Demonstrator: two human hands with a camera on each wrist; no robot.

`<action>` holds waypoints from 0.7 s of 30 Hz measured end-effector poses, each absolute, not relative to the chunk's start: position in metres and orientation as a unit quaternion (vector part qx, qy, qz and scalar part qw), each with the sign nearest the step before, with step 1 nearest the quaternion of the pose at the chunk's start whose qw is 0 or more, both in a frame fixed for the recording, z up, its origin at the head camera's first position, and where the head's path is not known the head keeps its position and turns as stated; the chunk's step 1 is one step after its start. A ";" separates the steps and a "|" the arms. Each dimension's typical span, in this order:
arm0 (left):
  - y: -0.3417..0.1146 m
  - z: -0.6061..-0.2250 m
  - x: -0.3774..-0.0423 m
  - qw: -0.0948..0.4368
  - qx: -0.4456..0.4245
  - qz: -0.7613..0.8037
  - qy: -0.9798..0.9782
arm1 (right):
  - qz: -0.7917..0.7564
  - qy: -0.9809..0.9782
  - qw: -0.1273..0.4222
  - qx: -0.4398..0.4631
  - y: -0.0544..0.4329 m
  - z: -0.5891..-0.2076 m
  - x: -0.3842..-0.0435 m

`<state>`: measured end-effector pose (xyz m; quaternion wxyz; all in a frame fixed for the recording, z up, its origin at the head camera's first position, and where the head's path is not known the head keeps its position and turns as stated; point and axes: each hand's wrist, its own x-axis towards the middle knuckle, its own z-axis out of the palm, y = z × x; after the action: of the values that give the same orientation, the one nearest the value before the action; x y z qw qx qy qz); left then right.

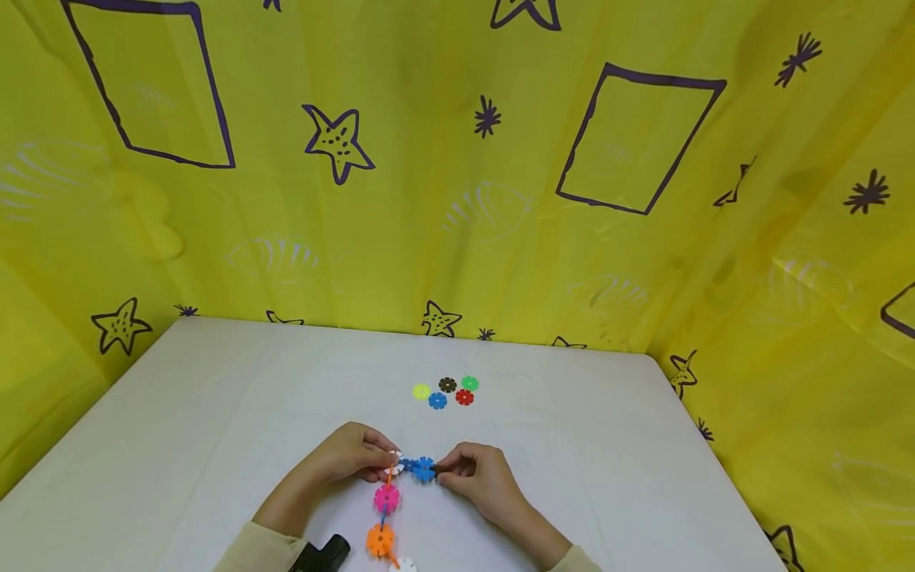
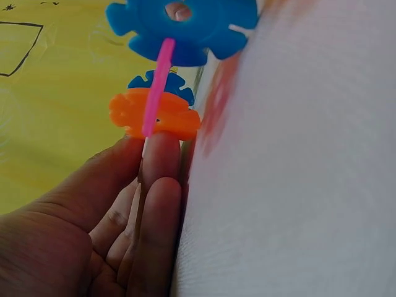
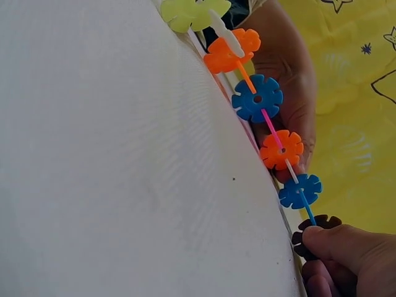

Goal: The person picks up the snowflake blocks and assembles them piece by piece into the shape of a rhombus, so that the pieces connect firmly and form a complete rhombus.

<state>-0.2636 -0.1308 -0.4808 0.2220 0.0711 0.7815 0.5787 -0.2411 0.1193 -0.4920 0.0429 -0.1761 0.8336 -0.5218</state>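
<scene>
Thumb and fingers of my left hand (image 1: 348, 453) pinch a white notched disc (image 1: 395, 464) at the bend of a chain of interlocked snowflake discs. My right hand (image 1: 484, 478) pinches the dark brown disc (image 3: 333, 221) at the chain's end, which joins a blue disc (image 1: 424, 469). From the white disc the chain runs toward me through a pink disc (image 1: 387, 499) and an orange disc (image 1: 380, 541), with other discs edge-on between them. In the left wrist view, an orange disc (image 2: 154, 114) and a blue disc (image 2: 182, 43) show above my left fingertips.
Beyond my hands lie loose discs on the white table (image 1: 572, 445): yellow (image 1: 421, 392), brown (image 1: 447, 384), green (image 1: 469, 384), blue (image 1: 438, 401) and red (image 1: 465, 397). A yellow patterned curtain (image 1: 400, 238) surrounds the table's back and sides. A black device (image 1: 325, 554) sits at my left wrist.
</scene>
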 end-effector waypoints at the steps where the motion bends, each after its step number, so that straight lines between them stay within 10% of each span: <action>1: -0.131 -0.481 -0.264 0.222 0.071 0.578 0.782 | -0.519 0.834 0.047 -0.179 0.120 -0.492 -0.241; 14: -0.134 -0.482 -0.263 0.222 0.078 0.585 0.776 | -0.523 0.832 0.092 -0.159 0.143 -0.471 -0.226; 21: -0.133 -0.482 -0.264 0.218 0.077 0.589 0.775 | -0.600 0.759 0.233 -0.100 0.131 -0.472 -0.189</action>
<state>-0.2636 -0.1327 -0.4818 0.2183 0.0769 0.7747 0.5885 -0.1885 0.1312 -0.4724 0.2334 -0.0999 0.7587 -0.5999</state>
